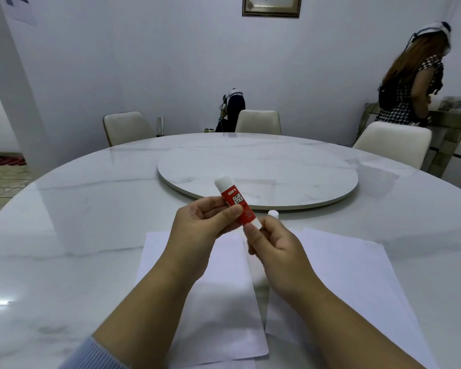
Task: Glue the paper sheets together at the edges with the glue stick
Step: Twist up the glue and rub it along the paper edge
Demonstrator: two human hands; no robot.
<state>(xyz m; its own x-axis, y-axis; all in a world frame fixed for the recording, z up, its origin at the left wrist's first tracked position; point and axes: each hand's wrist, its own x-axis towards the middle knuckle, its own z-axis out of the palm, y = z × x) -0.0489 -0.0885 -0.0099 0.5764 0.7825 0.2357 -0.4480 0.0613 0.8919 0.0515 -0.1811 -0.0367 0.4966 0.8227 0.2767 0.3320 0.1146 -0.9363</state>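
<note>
Early stage, no glue on paper that I can see. Left sheet [218, 302] and right sheet [338, 288] lie side by side on the marble table [64, 235], narrow gap between. Left hand [200, 225] pinches the glue stick [237, 203] body, held above the sheets; right hand [272, 243] fingers curl round its lower end. White cap [273, 214] apparently on the table behind. Lazy Susan [258, 171] beyond, not obstructing. Left to do: glue an edge, overlap, press.

Both forearms reaching forward; left hand [202, 222] pinching with curled fingers [230, 215], right hand [274, 246] gripping likewise, hands nearly touching.
</note>
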